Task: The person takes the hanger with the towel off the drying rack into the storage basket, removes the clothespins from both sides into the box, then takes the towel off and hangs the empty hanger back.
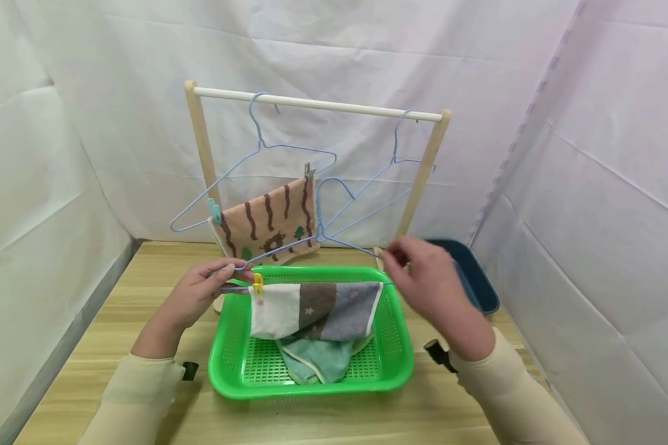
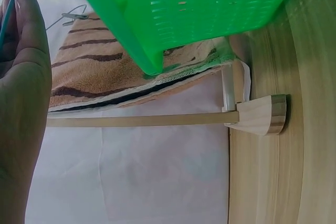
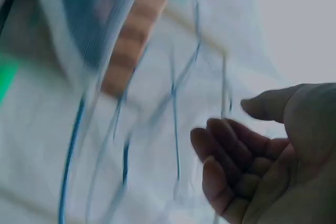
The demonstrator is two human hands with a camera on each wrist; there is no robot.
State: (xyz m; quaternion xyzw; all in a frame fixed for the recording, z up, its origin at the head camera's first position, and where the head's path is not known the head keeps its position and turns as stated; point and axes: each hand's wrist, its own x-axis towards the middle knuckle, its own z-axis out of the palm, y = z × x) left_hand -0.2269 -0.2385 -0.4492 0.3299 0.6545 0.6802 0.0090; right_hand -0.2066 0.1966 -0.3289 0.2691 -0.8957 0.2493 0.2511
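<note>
My left hand pinches the left end of a blue wire clothes hanger. Over the hanger's bottom bar hangs a small white, brown and grey towel, with a yellow clothespin at its left corner. No clip shows on its right corner. Beside the hanger's right end is my right hand; the right wrist view shows this hand with thumb and loosely bent fingers apart, nothing between them. Below the towel, a green basket holds a teal cloth.
Behind stands a wooden rack with two blue hangers. A brown striped towel hangs from the left one by a teal clothespin and a grey clothespin. A dark blue bin sits at right, behind my right hand.
</note>
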